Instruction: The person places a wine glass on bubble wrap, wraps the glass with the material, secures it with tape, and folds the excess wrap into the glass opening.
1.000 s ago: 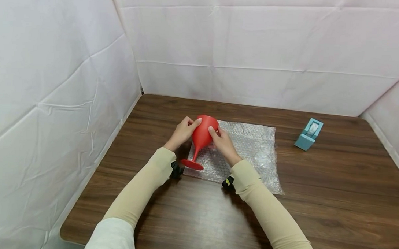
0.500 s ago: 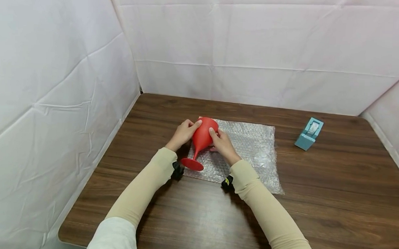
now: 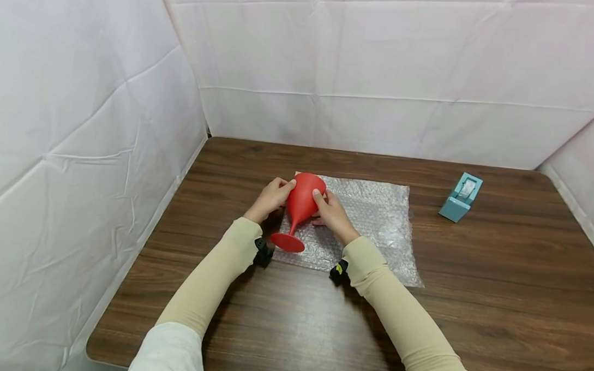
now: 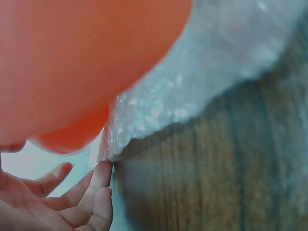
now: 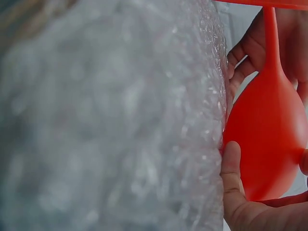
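Note:
A red goblet [image 3: 303,199] lies tilted over a sheet of bubble wrap [image 3: 374,215], its round foot [image 3: 287,242] toward me and its mouth pointing away. My right hand [image 3: 334,215] holds the bowl from the right; in the right wrist view a finger [image 5: 232,156] sits between goblet and wrap, with the thumb opposite. My left hand [image 3: 271,198] is on the left with its thumb against the bowl. In the left wrist view the other left fingers [image 4: 101,175] are loosely extended beneath the goblet, fingertips at the wrap's edge.
A blue tape dispenser [image 3: 461,196] stands to the right, apart from the wrap, on the brown wooden table [image 3: 510,258]. White cloth walls [image 3: 368,122] rise behind and at the sides. A black wrist camera [image 3: 339,272] sits at each wrist.
The goblet has come down a little and its foot has tipped more into view. My left hand has eased slightly left, its thumb shifting to the bowl's edge. My right hand keeps its hold.

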Demonstrator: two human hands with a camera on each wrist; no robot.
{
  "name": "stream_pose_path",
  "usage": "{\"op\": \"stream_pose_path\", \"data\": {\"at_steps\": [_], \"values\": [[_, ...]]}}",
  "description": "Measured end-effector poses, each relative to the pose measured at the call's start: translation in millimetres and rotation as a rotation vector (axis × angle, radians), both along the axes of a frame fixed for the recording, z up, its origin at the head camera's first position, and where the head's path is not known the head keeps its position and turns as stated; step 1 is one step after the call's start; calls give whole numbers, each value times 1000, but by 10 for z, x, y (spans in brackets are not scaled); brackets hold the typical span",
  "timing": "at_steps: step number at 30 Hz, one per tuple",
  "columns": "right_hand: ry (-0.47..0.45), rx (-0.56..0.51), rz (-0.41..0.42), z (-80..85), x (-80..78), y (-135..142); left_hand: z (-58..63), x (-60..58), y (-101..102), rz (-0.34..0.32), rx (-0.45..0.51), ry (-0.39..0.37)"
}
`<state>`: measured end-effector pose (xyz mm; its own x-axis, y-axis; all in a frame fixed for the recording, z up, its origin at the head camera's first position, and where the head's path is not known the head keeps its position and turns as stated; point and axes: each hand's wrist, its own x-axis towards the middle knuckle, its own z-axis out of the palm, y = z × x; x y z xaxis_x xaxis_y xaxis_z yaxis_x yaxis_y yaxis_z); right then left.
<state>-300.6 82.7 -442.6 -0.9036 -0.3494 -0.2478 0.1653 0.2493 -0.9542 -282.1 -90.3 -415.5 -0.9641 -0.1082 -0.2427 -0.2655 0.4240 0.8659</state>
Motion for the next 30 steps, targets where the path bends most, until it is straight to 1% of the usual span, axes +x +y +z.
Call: {"op": "stream_pose_path", "data": {"at_steps": [4, 9, 11, 17, 20, 24, 27, 30], "values": [[8, -3, -6, 0, 12, 15, -18, -3, 2, -10, 36, -30], [34, 12, -38, -16, 28, 43, -27, -1, 12, -26, 53, -37], [54, 18, -57, -24, 27, 56, -32, -1, 17, -31, 59, -30], [103, 7, -93, -53, 26, 105, -42, 3, 51, -35, 73, 23], [131, 11, -110, -55, 42, 131, -37, 5, 77, -36, 51, 40], [187, 42, -127, -57, 55, 171, -34, 4, 117, -42, 5, 62], [221, 69, -123, -67, 53, 201, -31, 10, 144, -52, -13, 72], [237, 87, -106, -75, 55, 240, -16, 23, 171, -62, -24, 78]]}}
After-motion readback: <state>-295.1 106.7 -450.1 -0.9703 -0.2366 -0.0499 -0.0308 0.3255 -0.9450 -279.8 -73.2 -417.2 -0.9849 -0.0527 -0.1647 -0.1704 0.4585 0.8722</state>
